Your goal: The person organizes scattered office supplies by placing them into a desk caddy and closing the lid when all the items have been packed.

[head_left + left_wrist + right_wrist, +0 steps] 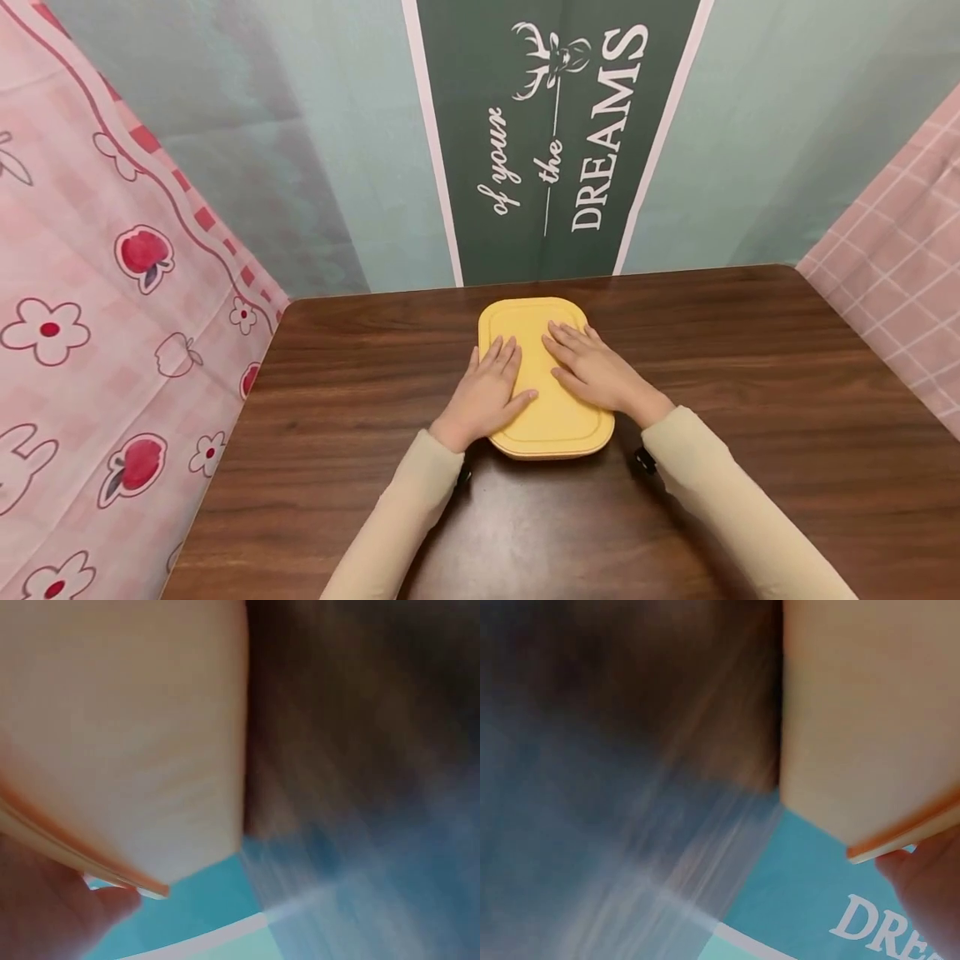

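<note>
A yellow rectangular box with rounded corners and a yellow lid (pixel 551 421) stands on the brown table, its lid seated on top. On the lid's left half rests my left hand (pixel 487 390), fingers spread and nearly straight. My right hand (pixel 596 367) lies flat along the right half, fingers pointing inward. The left wrist view has the box's pale side wall (pixel 127 735) close up, with part of the left hand (pixel 45 907) at the lid rim. Similarly, the right wrist view shows the side wall (pixel 870 712) and fingers (pixel 922 874) at the rim. The box's inside is hidden.
The dark wood-grain table (pixel 360 375) reaches back to a green curtain (pixel 555 250) with white lettering. A pink patterned cloth (pixel 82 333) hangs at the left. Another pink checked cloth (pixel 900 267) hangs at the right.
</note>
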Tool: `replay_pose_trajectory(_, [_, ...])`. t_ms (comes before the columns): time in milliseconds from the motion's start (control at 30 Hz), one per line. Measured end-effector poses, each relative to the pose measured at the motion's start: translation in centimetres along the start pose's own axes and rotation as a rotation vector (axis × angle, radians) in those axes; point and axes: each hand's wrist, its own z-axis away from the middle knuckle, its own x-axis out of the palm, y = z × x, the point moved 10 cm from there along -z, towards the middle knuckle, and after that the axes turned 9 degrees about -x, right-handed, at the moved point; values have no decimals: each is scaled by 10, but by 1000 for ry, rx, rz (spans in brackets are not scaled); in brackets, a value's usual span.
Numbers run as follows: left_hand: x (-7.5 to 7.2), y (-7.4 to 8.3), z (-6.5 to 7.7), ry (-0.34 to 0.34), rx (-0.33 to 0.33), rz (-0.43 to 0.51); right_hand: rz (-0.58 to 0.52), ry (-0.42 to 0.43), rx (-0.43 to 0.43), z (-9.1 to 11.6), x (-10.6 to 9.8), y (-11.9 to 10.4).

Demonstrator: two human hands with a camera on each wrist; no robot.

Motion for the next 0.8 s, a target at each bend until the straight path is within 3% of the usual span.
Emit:
replay_pose_trajectory(233, [4, 12, 18, 13, 0, -43, 25, 54, -42, 18, -2, -26])
replay_pose_trajectory(633, [4, 12, 18, 69, 2, -104, 95, 80, -50, 18, 0, -30])
replay_pose_trajectory(800, [6, 13, 19, 11, -25, -101, 97, 79, -53, 19, 0, -31])
